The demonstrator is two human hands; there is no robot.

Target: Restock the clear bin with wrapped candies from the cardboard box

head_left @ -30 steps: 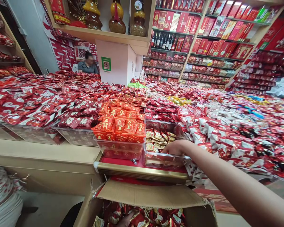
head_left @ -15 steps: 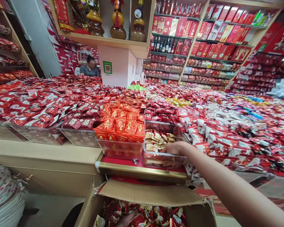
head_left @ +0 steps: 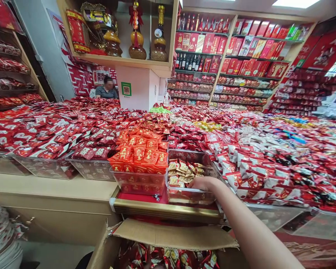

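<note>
My right hand (head_left: 204, 183) reaches over the front rim of a clear plastic bin (head_left: 186, 198) and rests on gold-and-red wrapped candies (head_left: 183, 171) inside it. Its fingers bend down among the wrappers; the fingertips are hidden, so whether they hold a candy cannot be told. The bin is partly filled, with candies heaped mostly toward its left side. Below the counter edge stands an open cardboard box (head_left: 173, 235) of red-and-gold wrapped candies (head_left: 156, 258). My left hand is out of view.
Left of the bin, another clear bin overflows with orange-red packets (head_left: 141, 155). Heaps of red-and-white packets (head_left: 257, 172) lie to the right. A gold-trimmed counter edge (head_left: 168, 210) runs above the box. A person (head_left: 106, 89) sits at the back; patterned fabric (head_left: 1, 231) shows at lower left.
My left hand, earlier among the candies in the cardboard box, has dropped out of sight. My right hand stays in the clear bin. The view has tilted up slightly, so everything sits lower.
</note>
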